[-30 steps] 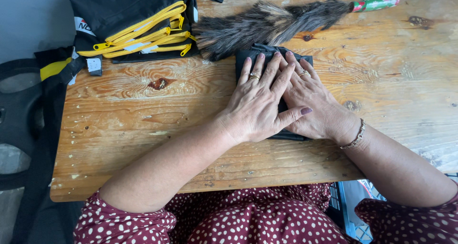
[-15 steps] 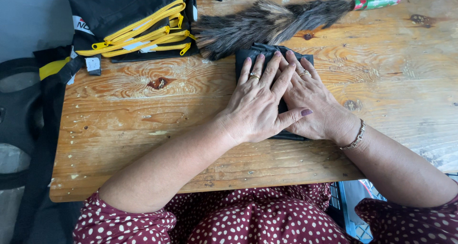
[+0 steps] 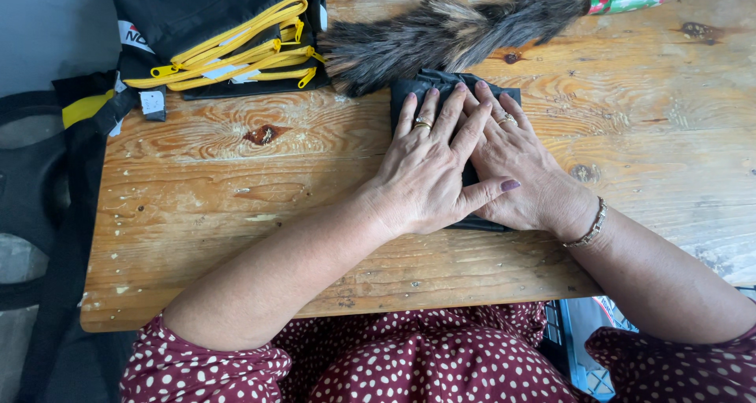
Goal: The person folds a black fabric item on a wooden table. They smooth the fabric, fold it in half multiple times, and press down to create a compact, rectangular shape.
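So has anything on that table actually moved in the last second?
Nothing visibly changed. The left hand lies flat, overlapping the right hand, both pressing the folded black cloth on the worn wooden table. The dark feather duster with a green handle and the black bag with yellow zips lie where they were.

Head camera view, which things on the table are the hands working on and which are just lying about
In hand: folded black cloth, pressed flat under left hand and right hand.

Lying about: feather duster, black bag with yellow zips, wooden table.
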